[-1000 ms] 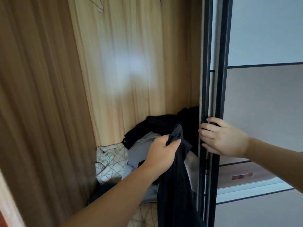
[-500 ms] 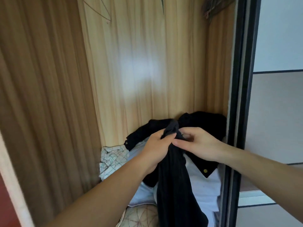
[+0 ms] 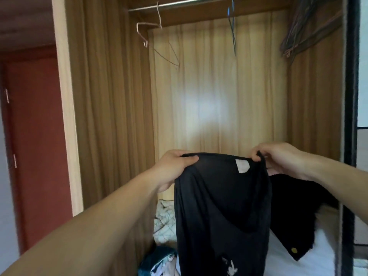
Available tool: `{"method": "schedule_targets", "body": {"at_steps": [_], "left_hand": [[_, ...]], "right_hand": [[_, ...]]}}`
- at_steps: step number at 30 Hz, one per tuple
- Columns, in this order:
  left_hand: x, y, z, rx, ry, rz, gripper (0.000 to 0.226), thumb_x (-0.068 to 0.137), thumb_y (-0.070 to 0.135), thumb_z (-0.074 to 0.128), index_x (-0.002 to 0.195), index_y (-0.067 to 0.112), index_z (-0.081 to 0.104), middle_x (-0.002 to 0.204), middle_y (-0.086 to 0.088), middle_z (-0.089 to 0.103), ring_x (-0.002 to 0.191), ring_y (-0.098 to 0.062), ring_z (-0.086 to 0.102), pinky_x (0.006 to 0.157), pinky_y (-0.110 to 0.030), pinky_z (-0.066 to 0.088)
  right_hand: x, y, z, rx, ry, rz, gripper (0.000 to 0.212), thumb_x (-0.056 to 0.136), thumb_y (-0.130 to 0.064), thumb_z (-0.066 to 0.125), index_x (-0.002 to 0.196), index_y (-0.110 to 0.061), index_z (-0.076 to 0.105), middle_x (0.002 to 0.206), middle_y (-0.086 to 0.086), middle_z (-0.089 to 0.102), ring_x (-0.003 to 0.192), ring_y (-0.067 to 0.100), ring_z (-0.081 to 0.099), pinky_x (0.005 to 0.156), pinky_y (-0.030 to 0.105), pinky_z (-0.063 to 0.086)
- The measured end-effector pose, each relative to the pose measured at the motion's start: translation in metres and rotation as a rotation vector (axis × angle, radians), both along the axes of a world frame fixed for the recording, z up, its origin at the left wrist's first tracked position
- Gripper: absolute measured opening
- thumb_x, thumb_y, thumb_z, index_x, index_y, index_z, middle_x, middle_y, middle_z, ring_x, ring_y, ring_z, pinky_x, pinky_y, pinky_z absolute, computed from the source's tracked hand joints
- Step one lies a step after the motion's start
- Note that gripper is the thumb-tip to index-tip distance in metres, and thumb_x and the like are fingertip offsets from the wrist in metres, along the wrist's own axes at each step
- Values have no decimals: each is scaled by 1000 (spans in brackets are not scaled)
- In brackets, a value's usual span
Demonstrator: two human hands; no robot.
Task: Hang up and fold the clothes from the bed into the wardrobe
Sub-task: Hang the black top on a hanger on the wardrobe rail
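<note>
I have both hands clamped on the thin black knit garment (image 3: pixel 221 212): left hand (image 3: pixel 175 166) and right hand (image 3: pixel 278 159) pinch its top edge, stretched level before the open wooden wardrobe (image 3: pixel 219 100). I'd square the shoulders, then take the copper wire hanger (image 3: pixel 159 39) on the steel rail (image 3: pixel 179 4). Crumpled clothes heaped at the wardrobe's bottom edge (image 3: pixel 165 224) crowd the hem.

Wardrobe (image 3: pixel 215 100), wood-grain interior, open. Rail (image 3: pixel 179 4) across top: a copper wire hanger (image 3: pixel 159 36) at left, a blue hanger (image 3: pixel 232 30) mid-rail, a hanger bunch (image 3: pixel 304 34) at right end. Wardrobe floor: pale patterned cloth (image 3: pixel 164 226) at left, teal cloth (image 3: pixel 159 259) in front, a white sheet (image 3: pixel 278 253) at right with a dark jacket (image 3: pixel 298 208) lying on it.
</note>
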State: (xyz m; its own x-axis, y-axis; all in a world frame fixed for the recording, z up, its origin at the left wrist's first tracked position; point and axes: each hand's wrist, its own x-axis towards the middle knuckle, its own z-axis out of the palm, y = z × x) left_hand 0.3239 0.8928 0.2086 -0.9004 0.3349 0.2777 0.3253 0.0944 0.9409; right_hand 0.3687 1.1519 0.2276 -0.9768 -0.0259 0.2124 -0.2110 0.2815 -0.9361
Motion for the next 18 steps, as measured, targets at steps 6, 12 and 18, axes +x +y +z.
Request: {"method": "schedule_targets", "body": {"at_steps": [6, 12, 18], "left_hand": [[2, 3, 39, 91, 87, 90, 16, 95, 14, 60, 101, 8, 74, 97, -11, 75, 89, -24, 72, 77, -30, 59], [10, 8, 63, 235, 138, 195, 14, 97, 17, 59, 99, 12, 72, 86, -7, 69, 79, -22, 65, 75, -35, 58], [14, -4, 76, 228, 186, 226, 14, 98, 20, 57, 94, 18, 70, 87, -4, 65, 81, -21, 62, 73, -33, 56]], "right_hand": [[0, -24, 1, 989, -27, -164, 45, 91, -53, 50, 67, -18, 63, 70, -4, 68, 71, 17, 65, 70, 29, 47], [-26, -48, -36, 849, 130, -339, 34, 81, -14, 67, 101, -13, 40, 90, 7, 61, 79, 24, 64, 60, 31, 49], [-22, -101, -49, 211, -157, 65, 46, 85, -57, 63, 120, -31, 47, 107, 0, 66, 79, 11, 71, 71, 33, 58]]}}
